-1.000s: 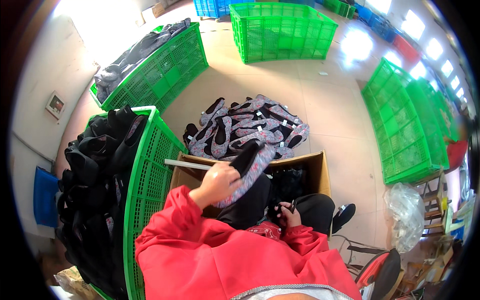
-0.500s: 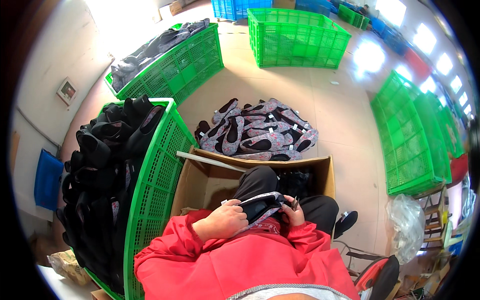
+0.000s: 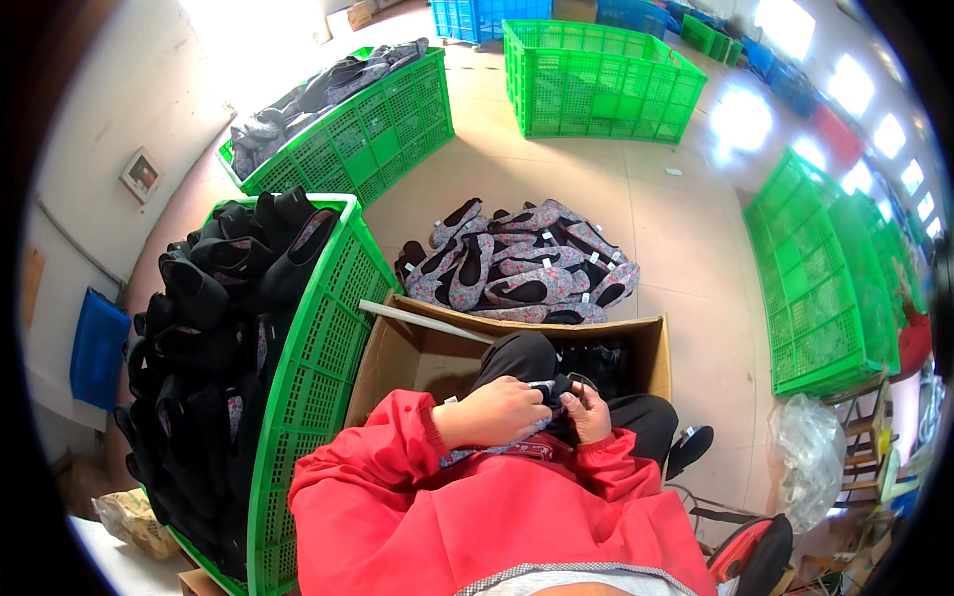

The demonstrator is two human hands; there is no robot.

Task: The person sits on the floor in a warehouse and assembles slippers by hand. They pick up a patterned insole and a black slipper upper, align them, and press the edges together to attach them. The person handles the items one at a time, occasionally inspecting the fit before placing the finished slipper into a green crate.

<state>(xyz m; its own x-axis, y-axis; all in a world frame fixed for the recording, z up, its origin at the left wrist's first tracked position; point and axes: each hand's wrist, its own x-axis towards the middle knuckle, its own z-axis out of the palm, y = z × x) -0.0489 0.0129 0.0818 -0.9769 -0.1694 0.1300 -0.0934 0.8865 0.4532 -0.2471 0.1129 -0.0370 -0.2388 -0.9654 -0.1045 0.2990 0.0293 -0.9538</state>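
A soft fabric shoe (image 3: 562,390), grey with a floral pattern and black inside, is bunched between my hands above my lap. My left hand (image 3: 500,411) is closed over its left part and covers much of it. Fingers of my right hand (image 3: 589,411) pinch the black edge at its right end. A thin dark curved piece shows by the right fingertips; whether it belongs to a small tool in that hand I cannot make out. Beyond my knees a pile of similar floral shoes (image 3: 527,263) lies on the floor, several with white tags.
An open cardboard box (image 3: 651,348) stands around my knees, with dark items inside and a pale strip (image 3: 427,321) across its corner. Close on my left is a green crate (image 3: 318,368) full of black shoes. More green crates (image 3: 606,84) stand farther off. Clear plastic bags (image 3: 803,462) hang at right.
My left hand has moved right, toward my right hand. The shoe, its opening spread in view earlier, is now bunched and mostly covered by the hands.
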